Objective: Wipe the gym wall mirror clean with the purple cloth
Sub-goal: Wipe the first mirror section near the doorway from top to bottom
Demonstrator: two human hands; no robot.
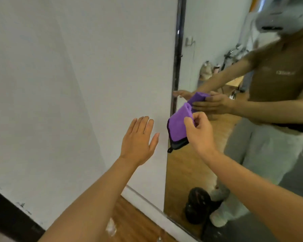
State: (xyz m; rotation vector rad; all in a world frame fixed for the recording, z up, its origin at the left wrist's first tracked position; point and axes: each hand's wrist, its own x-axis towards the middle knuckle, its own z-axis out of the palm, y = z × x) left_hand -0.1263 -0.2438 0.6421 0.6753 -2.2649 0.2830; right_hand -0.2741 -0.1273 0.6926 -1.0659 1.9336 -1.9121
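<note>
Plain white painted wall [68, 84] fills the left and centre of the view. Tall dark-framed wall mirror [217, 49] takes the right side, its frame edge running top to bottom next to the wall. Glass reflects a person in a brown shirt and grey trousers, plus both hands and the cloth. Brown wood-plank floor [129, 222] along the bottom, with a white skirting strip where wall meets floor.

Left hand [138, 142]: open, fingers straight and spread, palm facing the wall, holding nothing. Cannot tell whether it touches the wall.

Right hand [199, 131]: fingers curled, thumb and fingertips pinching the right edge of the folded purple microfibre cloth with black trim [177, 127].

Cloth sits just left of the right hand, held up in front of the mirror's left frame edge, black trim and a small loop hanging at its lower end. It lies between the two hands, apart from the left one. Contact with the glass: cannot tell.
</note>
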